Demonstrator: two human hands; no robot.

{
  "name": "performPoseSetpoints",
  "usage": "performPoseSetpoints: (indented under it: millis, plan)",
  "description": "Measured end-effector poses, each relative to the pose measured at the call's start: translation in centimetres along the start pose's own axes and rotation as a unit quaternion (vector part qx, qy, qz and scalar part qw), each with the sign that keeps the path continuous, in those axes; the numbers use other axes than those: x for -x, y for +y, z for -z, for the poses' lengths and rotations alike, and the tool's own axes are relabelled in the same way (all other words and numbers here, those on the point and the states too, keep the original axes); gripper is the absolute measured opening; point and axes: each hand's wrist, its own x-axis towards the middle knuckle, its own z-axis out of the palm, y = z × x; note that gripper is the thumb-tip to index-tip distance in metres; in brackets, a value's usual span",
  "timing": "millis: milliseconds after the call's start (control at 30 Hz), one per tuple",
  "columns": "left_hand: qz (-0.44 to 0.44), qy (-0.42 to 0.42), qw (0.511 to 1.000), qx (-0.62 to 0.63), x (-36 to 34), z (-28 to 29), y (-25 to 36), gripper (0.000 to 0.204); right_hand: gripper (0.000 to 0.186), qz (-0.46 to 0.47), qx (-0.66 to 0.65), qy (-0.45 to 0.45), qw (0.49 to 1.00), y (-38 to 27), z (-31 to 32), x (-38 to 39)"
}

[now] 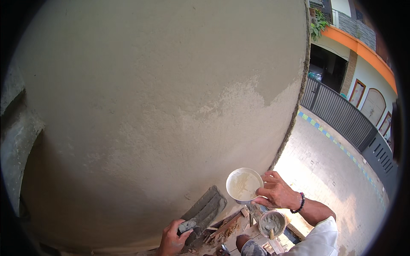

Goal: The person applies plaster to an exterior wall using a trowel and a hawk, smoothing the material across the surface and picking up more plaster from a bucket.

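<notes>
My left hand is closed round the handle of a long, mortar-smeared plastering float, which slants up to the right by the foot of the wall. Pinched at its rim, a round white bowl is held by my right hand; its inside is smeared pale, and I cannot tell whether liquid is in it. Both tools are in front of a broad grey plastered wall. Smooth darker plaster covers its upper part, while a paler, rougher patch shows lower right.
Below my right forearm stands a bucket of grey mortar with a wooden handle sticking out. Wooden boards and scraps lie near my knee. The wall's rough edge drops down the right. Beyond are a paved street and a grey gate.
</notes>
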Motion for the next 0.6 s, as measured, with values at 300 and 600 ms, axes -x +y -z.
performPoseSetpoints:
  millis: [300,600]
  plan:
    - [-0.255,-0.204,0.945,-0.029,-13.8,-0.3,12.6,0.029,0.035,-0.157,0.153,0.159,0.963,1.1,21.6,1.0]
    - [-0.359,-0.18,0.913,-0.075,-22.0,1.4,18.7,0.026,0.051,-0.2,0.222,0.256,0.919,3.8,43.4,-5.3]
